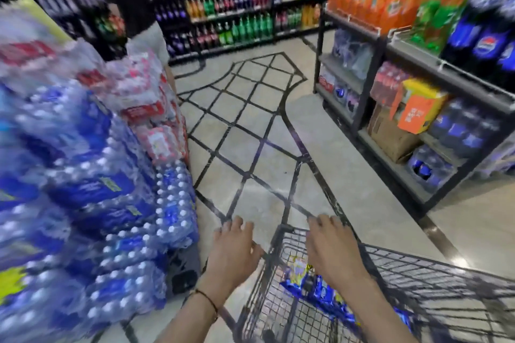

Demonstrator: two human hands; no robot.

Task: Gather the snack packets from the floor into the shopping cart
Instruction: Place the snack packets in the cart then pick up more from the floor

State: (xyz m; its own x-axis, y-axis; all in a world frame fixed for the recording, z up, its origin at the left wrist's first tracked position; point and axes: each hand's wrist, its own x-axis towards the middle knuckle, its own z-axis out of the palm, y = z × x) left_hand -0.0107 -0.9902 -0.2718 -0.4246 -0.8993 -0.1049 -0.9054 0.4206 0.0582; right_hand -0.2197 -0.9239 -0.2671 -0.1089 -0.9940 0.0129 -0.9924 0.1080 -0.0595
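Left hand (234, 245) spread, empty; right hand (331, 248) spread over shopping cart (418, 281) (snack packets (315, 287) inside). Tiled floor (250, 125) open ahead; water packs (83, 175) left, shelves (390, 69) right.

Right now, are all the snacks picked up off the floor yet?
Looks nearly done. Blue snack packets already lie inside the shopping cart. Both hands are empty: the left hand is spread beside the cart, the right hand over its front rim. No packets show on the visible floor, though the picture is blurry and some floor is hidden.
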